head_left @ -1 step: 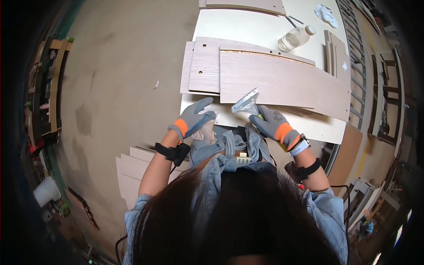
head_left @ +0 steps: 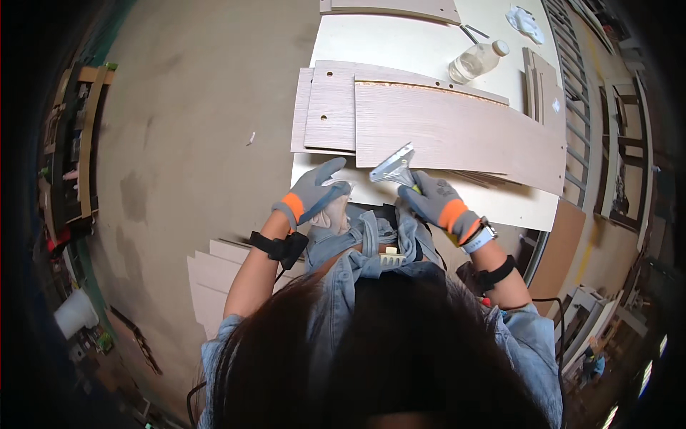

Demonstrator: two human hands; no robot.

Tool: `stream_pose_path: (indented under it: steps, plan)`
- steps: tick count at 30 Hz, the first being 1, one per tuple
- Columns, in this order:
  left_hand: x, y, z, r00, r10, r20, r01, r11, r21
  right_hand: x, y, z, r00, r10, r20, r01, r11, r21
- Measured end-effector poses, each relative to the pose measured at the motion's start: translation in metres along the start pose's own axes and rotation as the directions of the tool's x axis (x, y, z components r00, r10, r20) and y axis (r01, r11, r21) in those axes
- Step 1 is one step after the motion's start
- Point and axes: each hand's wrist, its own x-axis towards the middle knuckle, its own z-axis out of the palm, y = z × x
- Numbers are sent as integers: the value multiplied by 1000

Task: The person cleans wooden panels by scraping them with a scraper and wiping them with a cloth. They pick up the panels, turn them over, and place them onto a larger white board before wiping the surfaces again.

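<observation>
My right hand, in a grey glove with an orange cuff, is closed round the handle of a scraper. Its wide metal blade points up and left, by the near edge of a pale wood-grain board. My left hand, gloved alike, is closed on a beige rag that hangs below the fingers at the near edge of the white table. The board overlaps another board with round holes, on the left. Part of the scraper's handle is hidden by my fingers.
Beyond the boards a clear plastic bottle lies on its side. Dark sticks and a crumpled white cloth are farther back. Narrow boards stack at the right, beside a metal roller rack. More boards stand low at my left.
The scraper in my right hand has shifted slightly to the left. My left hand stays in place with the rag.
</observation>
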Motion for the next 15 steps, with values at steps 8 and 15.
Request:
stream_pose_path:
  steps: [8,15]
  plan:
    - [23,-6,-8,981,37,190,-55,995,86,6,-49,39,969,204,-140,-193,978,83]
    - [32,1,-14,969,41,245,-52,998,41,0,-74,43,927,344,-147,-333,938,97]
